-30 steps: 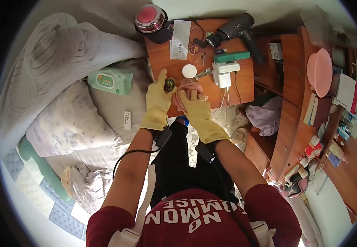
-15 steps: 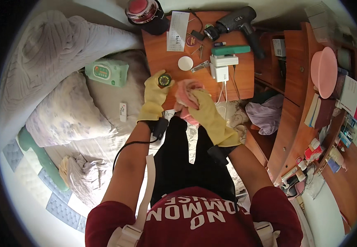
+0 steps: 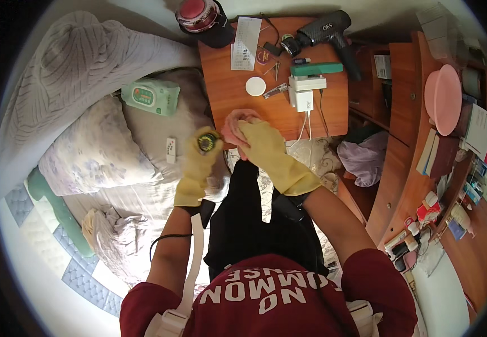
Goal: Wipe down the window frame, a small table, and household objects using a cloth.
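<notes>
My left hand [image 3: 196,168], in a yellow rubber glove, grips a small round black object [image 3: 207,142] with a yellow-green ring on its face. It hangs over the bed side, just off the near left corner of the wooden table [image 3: 226,95]. A bunched pink cloth [image 3: 234,126] sits in my right hand [image 3: 270,154], also yellow-gloved, at the table's near edge. The fingers of the right glove press into the cloth, and part of it is hidden under them. Cloth and round object are apart.
On the table lie a white disc [image 3: 255,86], nail clippers [image 3: 275,91], a white charger [image 3: 304,100] with cables, a green case [image 3: 316,68], a paper sheet [image 3: 245,45] and a black massage gun [image 3: 325,31]. A wipes pack [image 3: 151,96] and remote [image 3: 171,150] lie on the bed.
My left hand has drawn back off the table, toward me and slightly left, with the round object. My right hand and the pink cloth have shifted a little left.
</notes>
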{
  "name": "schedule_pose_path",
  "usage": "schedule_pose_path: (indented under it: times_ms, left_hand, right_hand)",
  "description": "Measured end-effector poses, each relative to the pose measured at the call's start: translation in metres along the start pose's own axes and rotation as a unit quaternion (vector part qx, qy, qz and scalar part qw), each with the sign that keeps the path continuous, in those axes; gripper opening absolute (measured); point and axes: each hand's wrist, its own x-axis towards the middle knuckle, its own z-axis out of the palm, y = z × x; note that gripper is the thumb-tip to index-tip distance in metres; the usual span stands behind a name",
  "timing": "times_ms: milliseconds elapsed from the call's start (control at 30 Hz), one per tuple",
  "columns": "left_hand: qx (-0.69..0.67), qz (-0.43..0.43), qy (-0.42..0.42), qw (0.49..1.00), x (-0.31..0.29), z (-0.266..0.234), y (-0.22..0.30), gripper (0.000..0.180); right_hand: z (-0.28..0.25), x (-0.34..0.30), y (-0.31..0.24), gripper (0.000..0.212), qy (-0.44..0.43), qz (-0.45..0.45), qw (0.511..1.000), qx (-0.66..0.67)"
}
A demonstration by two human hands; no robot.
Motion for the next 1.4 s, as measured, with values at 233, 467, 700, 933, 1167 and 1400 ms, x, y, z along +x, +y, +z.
schedule_pose_path:
  times_ms: [233,467,700,933,1167,1400]
  left_hand:
    - [-0.145,-0.184,0.173,0.957,0.062,-0.017,-0.011,0.042]
    - [-0.105,-0.100,0.037,0.989,0.142,0.002,-0.023,0.026]
    - [-0.148,-0.096,0.062,0.982,0.184,0.041,-0.037,0.021]
    - [-0.079,-0.084,0.055,0.992,0.182,0.048,-0.039,0.029]
    - [0.215,-0.027,0.058,0.975,0.129,0.046,0.032,0.035]
    - [0.274,0.070,-0.084,0.956,0.132,0.108,0.051,0.062]
  right_hand:
    - [0.039,0.079,-0.007,0.041,0.164,-0.126,0.959,-0.192]
    - [0.069,0.018,0.045,0.040,0.145,-0.096,0.966,-0.190]
    - [0.021,-0.046,0.071,0.046,0.128,0.067,0.988,-0.053]
    - [0.001,-0.040,0.061,0.055,0.243,0.051,0.968,-0.040]
    - [0.017,-0.020,0.076,0.061,0.238,0.052,0.946,-0.214]
    - [0.081,-0.004,0.153,0.041,0.060,0.045,0.990,0.119]
